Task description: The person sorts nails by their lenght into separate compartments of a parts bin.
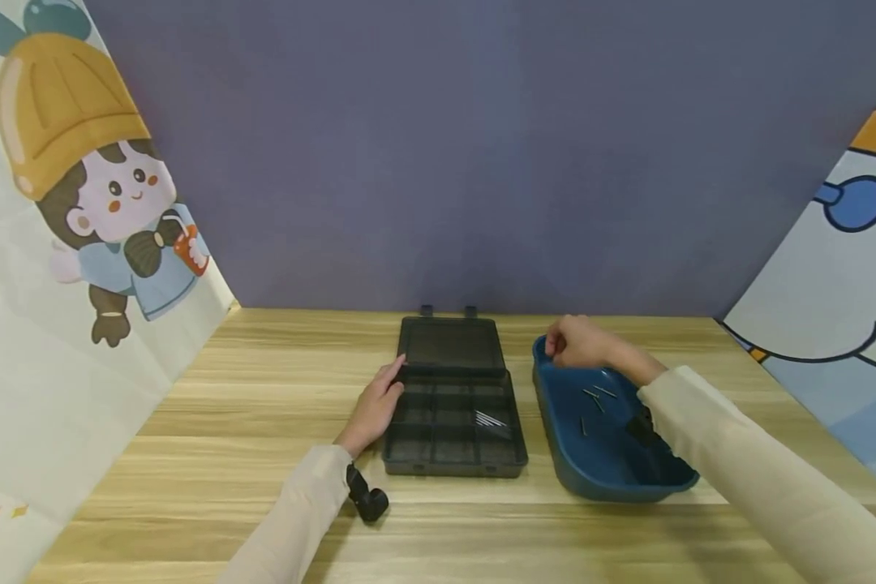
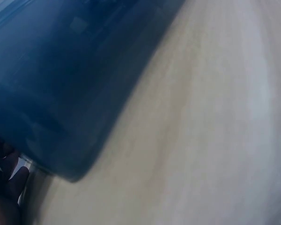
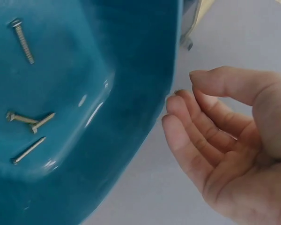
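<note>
Four screws (image 3: pixel 23 43) in blue bin (image 1: pixel 620 489) near my right hand (image 1: pixel 582 341), loosely curled; black case (image 1: pixel 454 469) just right of my straight-fingered left hand (image 1: pixel 374 407).

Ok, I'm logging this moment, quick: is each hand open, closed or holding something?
Left hand: open, at the left edge of the organizer box.
Right hand: open, fingers loosely curved, nothing visible in them.
</note>
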Available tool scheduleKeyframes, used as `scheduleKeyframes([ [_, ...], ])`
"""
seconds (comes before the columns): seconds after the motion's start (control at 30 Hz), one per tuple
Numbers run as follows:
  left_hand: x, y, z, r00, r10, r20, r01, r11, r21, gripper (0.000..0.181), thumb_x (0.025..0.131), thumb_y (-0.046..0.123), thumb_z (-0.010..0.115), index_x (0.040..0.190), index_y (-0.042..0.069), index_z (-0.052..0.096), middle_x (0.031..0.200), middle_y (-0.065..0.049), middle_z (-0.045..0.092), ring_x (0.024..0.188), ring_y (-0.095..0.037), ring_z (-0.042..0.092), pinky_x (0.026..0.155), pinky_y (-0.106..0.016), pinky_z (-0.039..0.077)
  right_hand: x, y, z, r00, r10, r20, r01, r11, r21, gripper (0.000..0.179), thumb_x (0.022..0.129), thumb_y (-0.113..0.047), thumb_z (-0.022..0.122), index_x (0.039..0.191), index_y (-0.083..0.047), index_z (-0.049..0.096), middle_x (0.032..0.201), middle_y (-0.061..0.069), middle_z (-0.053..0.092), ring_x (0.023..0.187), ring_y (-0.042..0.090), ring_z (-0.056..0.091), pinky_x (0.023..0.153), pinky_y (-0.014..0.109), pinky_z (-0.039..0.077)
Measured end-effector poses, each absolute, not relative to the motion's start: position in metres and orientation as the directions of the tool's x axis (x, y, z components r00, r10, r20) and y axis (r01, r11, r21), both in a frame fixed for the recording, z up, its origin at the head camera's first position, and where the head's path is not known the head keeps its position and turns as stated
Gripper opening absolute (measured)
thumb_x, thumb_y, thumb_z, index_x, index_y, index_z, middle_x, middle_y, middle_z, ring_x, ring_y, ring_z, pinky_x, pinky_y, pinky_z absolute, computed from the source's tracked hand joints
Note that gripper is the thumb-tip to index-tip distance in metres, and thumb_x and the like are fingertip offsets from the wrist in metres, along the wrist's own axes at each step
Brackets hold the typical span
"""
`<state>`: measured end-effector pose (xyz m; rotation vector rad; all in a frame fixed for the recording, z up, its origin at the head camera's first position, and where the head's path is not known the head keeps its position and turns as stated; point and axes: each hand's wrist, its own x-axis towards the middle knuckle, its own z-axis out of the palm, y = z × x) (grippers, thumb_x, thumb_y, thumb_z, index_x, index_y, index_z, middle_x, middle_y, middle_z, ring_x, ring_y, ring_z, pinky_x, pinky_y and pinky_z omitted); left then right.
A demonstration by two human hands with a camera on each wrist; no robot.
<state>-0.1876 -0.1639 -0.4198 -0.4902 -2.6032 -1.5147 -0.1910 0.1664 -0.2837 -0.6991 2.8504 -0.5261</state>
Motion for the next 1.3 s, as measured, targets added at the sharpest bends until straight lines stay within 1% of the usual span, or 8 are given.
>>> scheduleKeyframes([
  [0.27,-0.187,-0.164,-0.418,-0.945,0.231,0.232,0.315,0.451,0.835,0.051,0.098,0.009,0.040,0.148,0.004,0.033,0.146,-0.015,0.043,0.138,-0.034,0.034,0.112,-0.052,0.027,-0.190,0.184,-0.293,-0.900,-0.426,-0.092,-0.366,0.853,-0.372,0.011,0.075,0.002,0.068,0.084,0.003,0.060,0.077,0.009,0.060,0.069,0.015,0.054,0.063,0.031,0.048],
  [0.5,-0.186,-0.165,-0.418,-0.946,0.236,0.222,0.309,0.450,0.838,0.051,0.098,0.009,0.040,0.148,0.004,0.033,0.146,-0.015,0.043,0.138,-0.035,0.034,0.112,-0.053,0.028,-0.191,0.200,-0.304,-0.920,-0.355,-0.167,-0.279,0.891,-0.359,0.015,0.077,0.000,0.067,0.090,0.006,0.061,0.078,0.008,0.058,0.066,0.015,0.047,0.061,0.029,0.043],
  [0.63,-0.186,-0.165,-0.418,-0.945,0.238,0.222,0.311,0.451,0.837,0.051,0.098,0.009,0.040,0.148,0.005,0.033,0.146,-0.015,0.042,0.138,-0.035,0.034,0.112,-0.054,0.028,-0.192,0.207,-0.310,-0.929,-0.312,-0.199,-0.240,0.917,-0.319,0.017,0.079,-0.003,0.067,0.092,0.006,0.061,0.079,0.007,0.057,0.064,0.015,0.045,0.060,0.028,0.041],
  [0.8,-0.187,-0.165,-0.419,-0.945,0.235,0.226,0.312,0.453,0.835,0.051,0.098,0.009,0.041,0.149,0.005,0.032,0.147,-0.014,0.042,0.138,-0.035,0.034,0.112,-0.053,0.028,-0.193,0.214,-0.316,-0.932,-0.272,-0.241,-0.197,0.935,-0.294,0.015,0.080,-0.003,0.066,0.091,0.006,0.060,0.080,0.008,0.056,0.065,0.016,0.045,0.061,0.028,0.041],
  [0.93,-0.186,-0.164,-0.418,-0.946,0.231,0.226,0.310,0.456,0.834,0.051,0.098,0.009,0.041,0.148,0.005,0.033,0.147,-0.014,0.042,0.138,-0.035,0.034,0.112,-0.053,0.028,-0.194,0.220,-0.322,-0.927,-0.251,-0.280,-0.158,0.936,-0.316,0.014,0.080,0.001,0.063,0.092,0.007,0.059,0.080,0.008,0.053,0.066,0.016,0.044,0.061,0.028,0.039],
  [1.07,-0.186,-0.164,-0.417,-0.948,0.230,0.219,0.304,0.459,0.835,0.051,0.098,0.010,0.041,0.149,0.006,0.032,0.147,-0.013,0.042,0.138,-0.035,0.034,0.112,-0.054,0.028,-0.197,0.223,-0.327,-0.926,-0.237,-0.293,-0.141,0.939,-0.315,0.006,0.080,0.003,0.062,0.084,0.003,0.057,0.074,0.005,0.047,0.063,0.015,0.040,0.060,0.028,0.036],
  [1.17,-0.186,-0.165,-0.417,-0.948,0.232,0.217,0.303,0.461,0.834,0.051,0.099,0.010,0.040,0.149,0.007,0.032,0.147,-0.013,0.042,0.138,-0.035,0.034,0.112,-0.054,0.028,-0.198,0.225,-0.330,-0.929,-0.225,-0.295,-0.135,0.946,-0.295,0.007,0.080,0.002,0.062,0.086,0.003,0.059,0.078,0.007,0.052,0.066,0.016,0.043,0.062,0.029,0.040],
  [1.3,-0.186,-0.164,-0.418,-0.947,0.235,0.218,0.307,0.463,0.831,0.051,0.099,0.011,0.040,0.149,0.007,0.032,0.147,-0.013,0.042,0.138,-0.035,0.034,0.112,-0.053,0.028,-0.198,0.228,-0.335,-0.929,-0.211,-0.305,-0.125,0.952,-0.279,0.017,0.081,0.001,0.062,0.097,0.007,0.061,0.091,0.014,0.059,0.073,0.020,0.049,0.066,0.032,0.045],
])
